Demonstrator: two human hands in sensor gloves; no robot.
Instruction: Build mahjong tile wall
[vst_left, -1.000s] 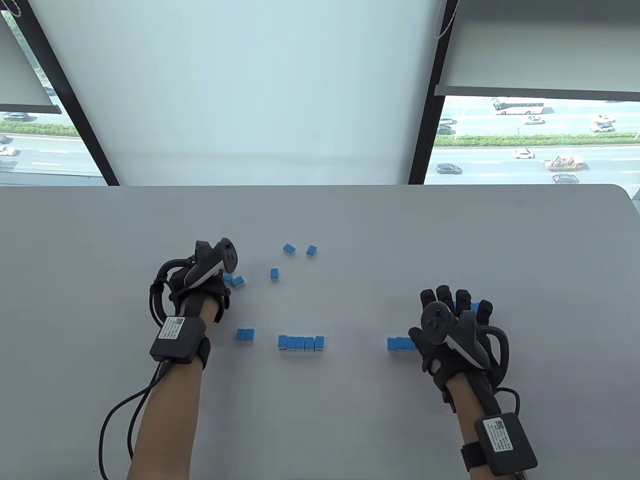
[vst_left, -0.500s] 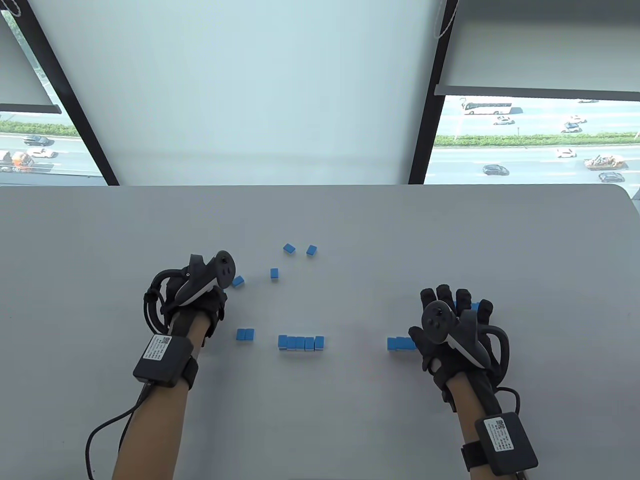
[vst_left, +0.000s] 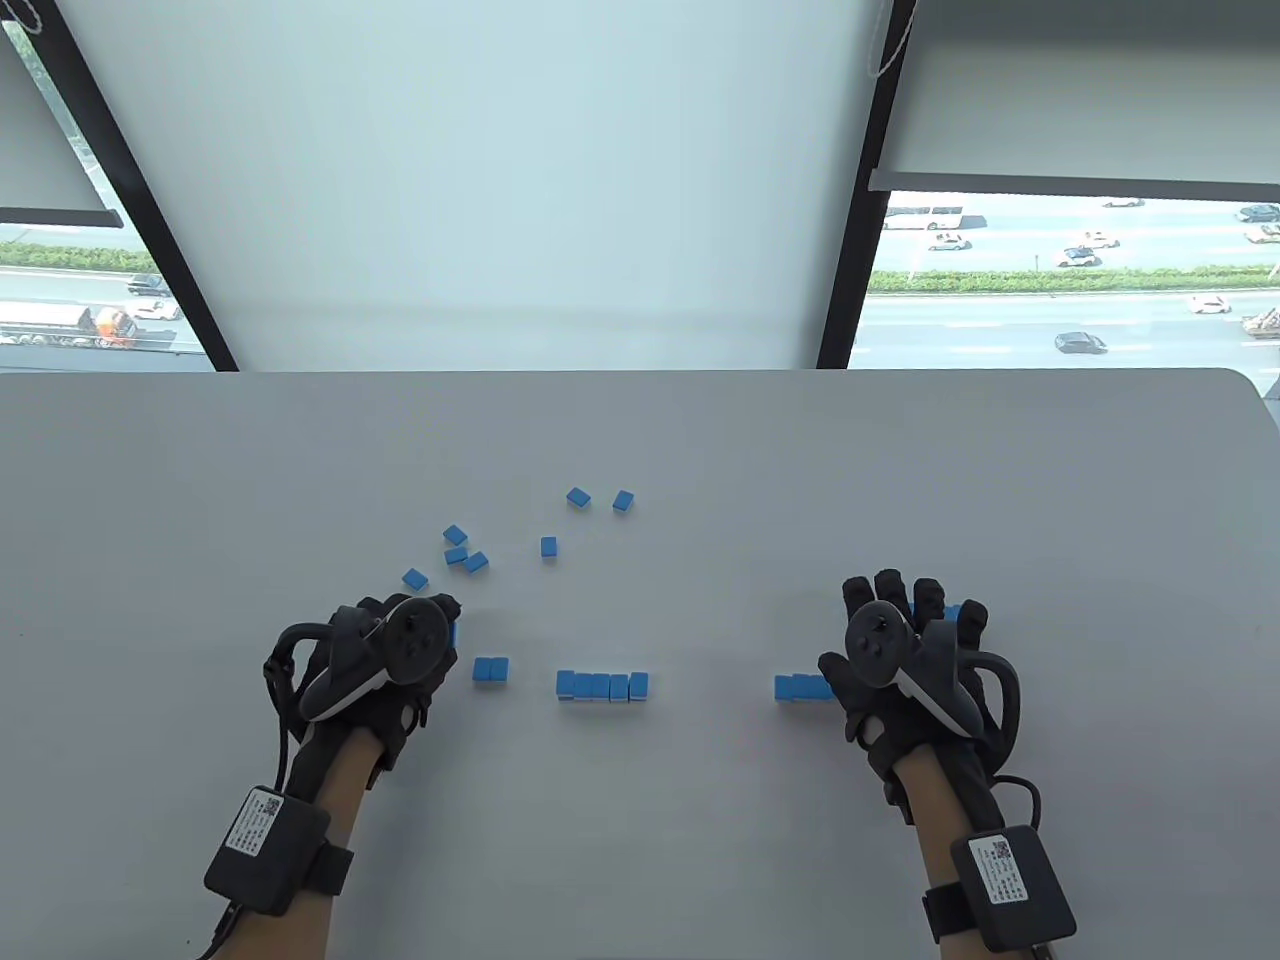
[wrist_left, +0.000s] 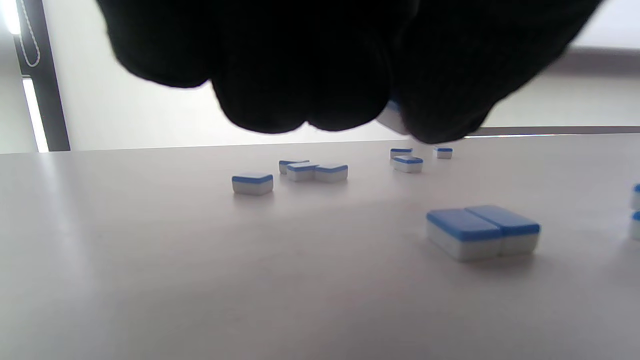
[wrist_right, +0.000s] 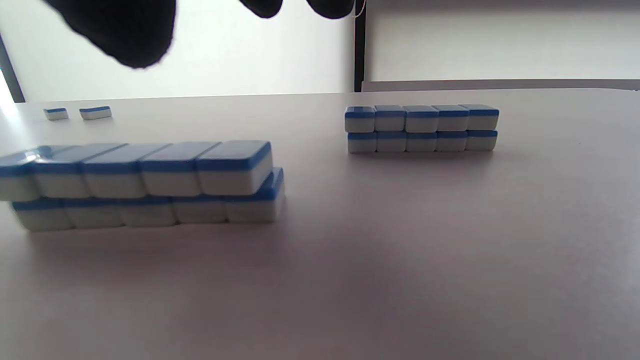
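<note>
Nearest the table's (vst_left: 900, 450) front edge, the left hand (vst_left: 385, 665) is curled up, with a blue-backed tile (wrist_left: 392, 117) pinched in its fingers. The right hand (vst_left: 905, 655) is spread flat, hovering over the right stack (wrist_right: 145, 182); contact can't be told. A pair of tiles (vst_left: 490, 669) sits just beside the left hand, the middle stack (vst_left: 603, 686) between both hands. Loose tiles (vst_left: 460, 552) are scattered farther back.

Table view: high above the near edge, facing 12 o'clock across the table (vst_left: 900, 470) toward windows. Left wrist view: skimming low, close to the pair of tiles (wrist_left: 482, 231), also seen from above (vst_left: 490, 669). Right wrist view: equally low, close to a two-layer row (wrist_right: 145, 185), sharing the five-tile stack (wrist_right: 421, 128) (vst_left: 602, 685).
</note>
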